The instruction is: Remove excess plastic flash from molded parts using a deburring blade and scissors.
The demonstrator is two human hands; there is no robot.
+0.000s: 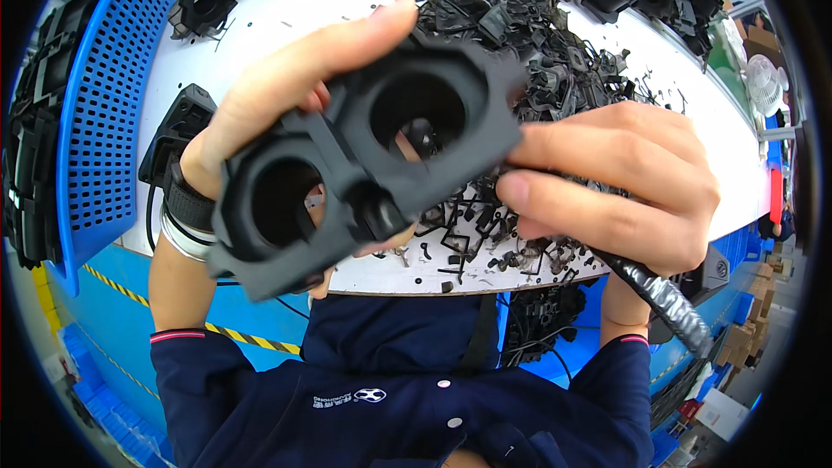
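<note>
One black frame point(345, 175) is clasped by the left hand point(264, 87); the right hand point(637, 182) curls around a taped handle point(666, 305); light, steady strokes seem best.

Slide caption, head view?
Left hand holding a black two-holed part, right hand at its edge gripping a wrapped handle, above black scraps.

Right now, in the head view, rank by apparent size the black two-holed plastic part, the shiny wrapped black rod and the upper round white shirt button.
1. Black two-holed plastic part
2. Shiny wrapped black rod
3. White shirt button
</note>
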